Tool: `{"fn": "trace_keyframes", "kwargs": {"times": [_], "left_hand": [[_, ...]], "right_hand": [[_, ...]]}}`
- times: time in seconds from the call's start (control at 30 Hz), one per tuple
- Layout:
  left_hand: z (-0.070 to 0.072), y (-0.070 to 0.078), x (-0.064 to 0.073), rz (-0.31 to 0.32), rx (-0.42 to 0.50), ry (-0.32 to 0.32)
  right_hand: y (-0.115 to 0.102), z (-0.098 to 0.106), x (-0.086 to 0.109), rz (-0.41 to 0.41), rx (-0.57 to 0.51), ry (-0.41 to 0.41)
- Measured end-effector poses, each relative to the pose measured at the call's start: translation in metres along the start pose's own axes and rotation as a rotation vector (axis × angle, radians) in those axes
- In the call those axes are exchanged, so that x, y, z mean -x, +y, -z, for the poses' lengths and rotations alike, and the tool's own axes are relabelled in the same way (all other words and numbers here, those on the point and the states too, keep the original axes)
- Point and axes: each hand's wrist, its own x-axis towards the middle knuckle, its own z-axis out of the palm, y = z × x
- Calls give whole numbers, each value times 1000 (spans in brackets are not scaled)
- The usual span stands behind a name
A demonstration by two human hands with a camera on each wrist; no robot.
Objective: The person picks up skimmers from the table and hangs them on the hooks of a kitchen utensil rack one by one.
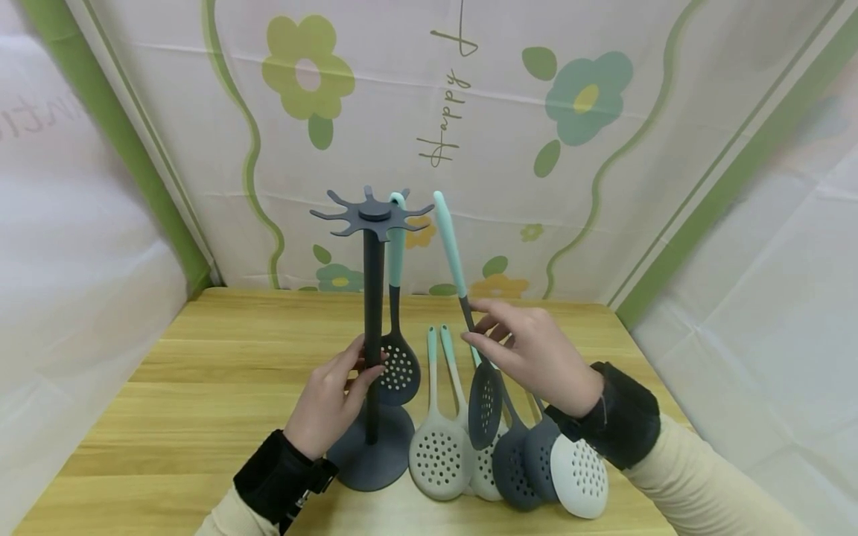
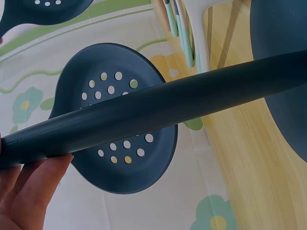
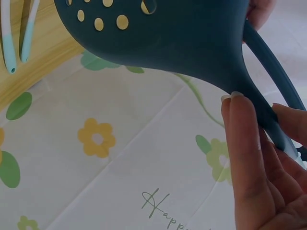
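A dark utensil stand [image 1: 373, 298] with a round base and a ring of curved hooks stands upright on the table. Around the lower part of its pole, my left hand [image 1: 328, 394] grips with fingers and thumb. One dark skimmer [image 1: 395, 305] with a mint handle hangs from a hook at the far right side of the pole. My right hand [image 1: 536, 353] pinches a second dark skimmer [image 1: 485, 409] by the neck, its mint handle pointing up, to the right of the stand. In the right wrist view, the held skimmer's bowl [image 3: 158, 38] fills the top.
To the right of the stand lie several skimmers: light grey ones [image 1: 439, 455], dark ones [image 1: 516, 465] and a white one [image 1: 579, 476], partly overlapping. The wooden table [image 1: 221, 387] ends at a flower-printed cloth [image 1: 462, 112] behind it, with white cloth at both sides.
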Motion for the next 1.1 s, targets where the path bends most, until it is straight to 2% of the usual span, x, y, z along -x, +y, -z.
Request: {"fn": "trace_keyframes", "kwargs": {"times": [0.23,1.1], "left_hand": [[0,0,0,-15,1,0],[0,1,0,-5,-6,-1]], "right_hand": [[-2,0,-1,1,-2,0],[-5,-5,-4,40,-15,-29]]}}
